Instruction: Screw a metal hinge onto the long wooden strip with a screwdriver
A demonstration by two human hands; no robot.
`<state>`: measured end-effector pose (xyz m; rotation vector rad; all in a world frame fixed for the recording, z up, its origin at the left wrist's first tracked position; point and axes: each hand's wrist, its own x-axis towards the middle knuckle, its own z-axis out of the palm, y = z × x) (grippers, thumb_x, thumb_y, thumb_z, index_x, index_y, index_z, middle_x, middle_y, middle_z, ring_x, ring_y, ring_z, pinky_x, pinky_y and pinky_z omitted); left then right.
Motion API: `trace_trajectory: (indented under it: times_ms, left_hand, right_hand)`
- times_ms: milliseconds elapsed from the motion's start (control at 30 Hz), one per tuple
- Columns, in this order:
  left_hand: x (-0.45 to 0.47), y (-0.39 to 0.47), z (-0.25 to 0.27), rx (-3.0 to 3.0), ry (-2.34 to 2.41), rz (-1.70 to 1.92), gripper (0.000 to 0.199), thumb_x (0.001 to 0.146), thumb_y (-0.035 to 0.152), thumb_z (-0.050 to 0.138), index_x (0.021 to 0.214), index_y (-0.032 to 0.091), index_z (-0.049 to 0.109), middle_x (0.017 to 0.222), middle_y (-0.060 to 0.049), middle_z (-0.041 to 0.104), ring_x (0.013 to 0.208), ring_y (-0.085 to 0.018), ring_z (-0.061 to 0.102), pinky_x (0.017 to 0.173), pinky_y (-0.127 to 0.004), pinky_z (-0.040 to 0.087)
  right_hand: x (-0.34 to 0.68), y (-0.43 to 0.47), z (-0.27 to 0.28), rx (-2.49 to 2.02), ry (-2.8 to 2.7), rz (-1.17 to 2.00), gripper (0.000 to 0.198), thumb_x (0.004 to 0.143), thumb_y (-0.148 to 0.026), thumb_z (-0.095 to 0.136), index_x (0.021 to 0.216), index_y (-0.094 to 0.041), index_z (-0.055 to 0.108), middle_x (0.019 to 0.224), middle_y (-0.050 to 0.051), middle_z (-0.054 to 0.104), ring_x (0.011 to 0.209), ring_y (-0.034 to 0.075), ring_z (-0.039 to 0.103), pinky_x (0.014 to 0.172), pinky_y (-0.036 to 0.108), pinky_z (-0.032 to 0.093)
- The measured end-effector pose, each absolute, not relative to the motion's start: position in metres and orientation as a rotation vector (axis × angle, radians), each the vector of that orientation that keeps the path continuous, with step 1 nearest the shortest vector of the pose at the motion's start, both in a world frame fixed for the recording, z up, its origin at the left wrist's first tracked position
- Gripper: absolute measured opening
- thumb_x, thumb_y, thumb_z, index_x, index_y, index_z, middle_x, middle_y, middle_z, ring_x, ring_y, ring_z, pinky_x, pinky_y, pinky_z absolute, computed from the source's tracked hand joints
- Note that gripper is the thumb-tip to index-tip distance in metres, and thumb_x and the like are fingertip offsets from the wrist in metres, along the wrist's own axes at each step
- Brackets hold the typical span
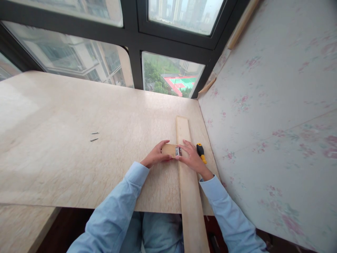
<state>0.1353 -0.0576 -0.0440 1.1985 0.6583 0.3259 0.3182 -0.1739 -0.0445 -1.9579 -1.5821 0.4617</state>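
Note:
A long wooden board [191, 196] lies lengthwise on the stone-look ledge, its near end sticking out past the front edge. A short wooden block [169, 150] meets its left side crosswise. My left hand [157, 154] is closed around the block's outer end, fingers along the far side and thumb along the near side. Across the joint of block and board sits a small shiny metal hinge [178, 151]. My right hand [192, 158] rests over the board, with the hinge between its thumb and fingers. Just right of that hand lies a yellow-and-black screwdriver [201, 153], its tip hidden.
Two small metal screws or nails [94, 137] lie on the ledge [65, 168] to the left. A floral-papered wall [268, 140] bounds the right side. Dark-framed windows [137, 42] stand behind the ledge. My legs [158, 230] are below its front edge.

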Motion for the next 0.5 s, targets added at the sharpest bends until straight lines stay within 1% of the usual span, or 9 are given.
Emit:
trace_trajectory:
  times_ms: [133,300,500]
  left_hand:
    - [0.135,-0.058,-0.046,1.192,0.65,0.336,0.092,0.061,0.025,0.083,0.141,0.016,0.039,0.103,-0.01,0.062,0.085,-0.021,0.061,0.067,-0.032,0.053]
    - [0.136,-0.058,-0.052,1.211,0.617,0.351,0.091,0.061,0.027,0.082,0.141,0.016,0.04,0.103,-0.01,0.062,0.088,-0.023,0.062,0.071,-0.034,0.053]
    - [0.138,-0.058,-0.056,1.243,0.595,0.381,0.088,0.062,0.026,0.081,0.14,0.017,0.042,0.106,-0.01,0.062,0.093,-0.023,0.061,0.079,-0.037,0.052]
  right_hand:
    - [0.318,-0.173,-0.044,-1.958,-1.593,0.443,0.059,0.076,-0.047,0.074,0.129,-0.026,0.061,0.151,0.013,0.041,0.141,0.032,0.033,0.115,0.054,0.026]
    - [0.317,-0.171,-0.045,-2.007,-1.608,0.462,0.069,0.071,-0.045,0.078,0.133,-0.023,0.058,0.155,0.016,0.033,0.144,0.035,0.027,0.115,0.055,0.025]
    - [0.318,-0.168,-0.044,-2.015,-1.678,0.5,0.08,0.065,-0.047,0.081,0.138,-0.027,0.053,0.159,0.013,0.025,0.147,0.038,0.021,0.115,0.058,0.022]
